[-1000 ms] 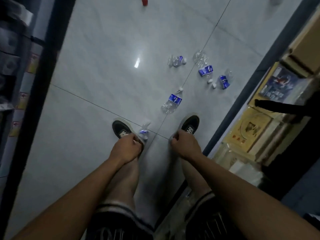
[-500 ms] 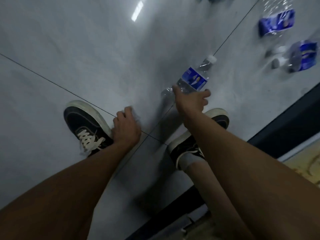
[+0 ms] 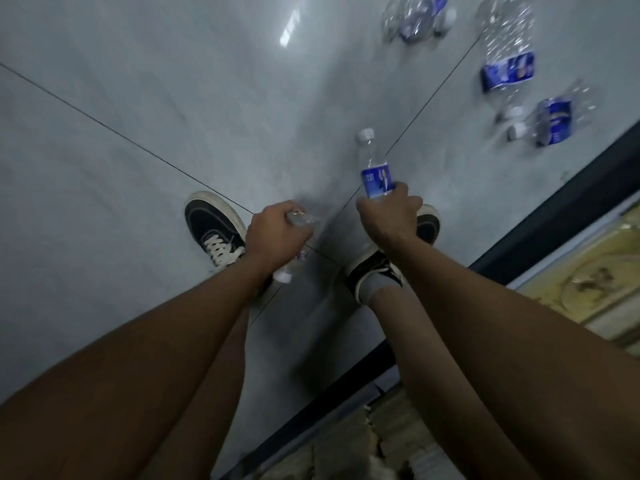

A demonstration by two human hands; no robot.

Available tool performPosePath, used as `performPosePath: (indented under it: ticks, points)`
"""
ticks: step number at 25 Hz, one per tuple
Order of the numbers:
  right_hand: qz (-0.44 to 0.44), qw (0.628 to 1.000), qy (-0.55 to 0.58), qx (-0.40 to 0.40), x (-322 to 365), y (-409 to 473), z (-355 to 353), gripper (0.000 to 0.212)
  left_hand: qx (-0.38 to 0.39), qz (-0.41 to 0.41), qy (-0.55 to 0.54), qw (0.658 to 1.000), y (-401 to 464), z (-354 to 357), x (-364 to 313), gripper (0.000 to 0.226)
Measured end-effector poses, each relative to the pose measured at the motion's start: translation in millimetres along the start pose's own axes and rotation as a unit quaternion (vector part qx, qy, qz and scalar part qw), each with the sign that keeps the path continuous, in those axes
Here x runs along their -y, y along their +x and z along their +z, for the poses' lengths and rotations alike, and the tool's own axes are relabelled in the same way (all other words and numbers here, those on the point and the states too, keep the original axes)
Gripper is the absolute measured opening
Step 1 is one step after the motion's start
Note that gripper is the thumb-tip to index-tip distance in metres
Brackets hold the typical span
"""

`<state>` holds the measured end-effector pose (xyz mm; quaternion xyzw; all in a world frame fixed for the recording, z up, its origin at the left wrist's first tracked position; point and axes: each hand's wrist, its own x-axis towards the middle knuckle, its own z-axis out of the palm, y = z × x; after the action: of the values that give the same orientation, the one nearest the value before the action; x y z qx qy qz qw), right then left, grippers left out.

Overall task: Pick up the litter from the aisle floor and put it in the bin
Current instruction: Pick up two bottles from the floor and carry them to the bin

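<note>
My right hand [image 3: 388,213] grips a clear plastic bottle [image 3: 374,168] with a blue label, its white cap pointing away from me above the floor. My left hand [image 3: 277,233] holds a crushed clear bottle [image 3: 298,220]; its white cap pokes out below my wrist. Three more crushed bottles lie on the grey tiled floor ahead: one at the top [image 3: 415,15], a long one at the upper right [image 3: 507,53] and a short one [image 3: 554,119] beside it. No bin is in view.
My two black shoes [image 3: 214,230] stand on the tiles on either side of a grout line. A dark shelf base [image 3: 519,237] runs along the right, with yellowish packaged goods [image 3: 588,282] behind it.
My right hand closed round the blue-labelled bottle and lifted it off the floor. My left hand raised its crushed bottle a little. The camera dropped closer to the floor.
</note>
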<state>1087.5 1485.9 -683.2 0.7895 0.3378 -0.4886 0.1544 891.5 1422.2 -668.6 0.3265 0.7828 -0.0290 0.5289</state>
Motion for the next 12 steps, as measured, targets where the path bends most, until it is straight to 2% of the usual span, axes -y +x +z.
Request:
performPosePath:
  ticks: [3,8,12]
  points:
    - [-0.042,0.999,-0.024,-0.010,6,-82,-68,0.070,0.056,0.004,-0.045,0.997,-68,-61,-55,0.016]
    - [-0.105,0.994,-0.009,0.030,16,-232,-172,0.067,0.026,0.098,0.107,0.989,-206,-174,-158,0.025]
    - [-0.119,0.992,-0.005,0.030,14,-355,-245,0.063,0.019,0.126,0.165,0.978,-316,-248,-222,0.037]
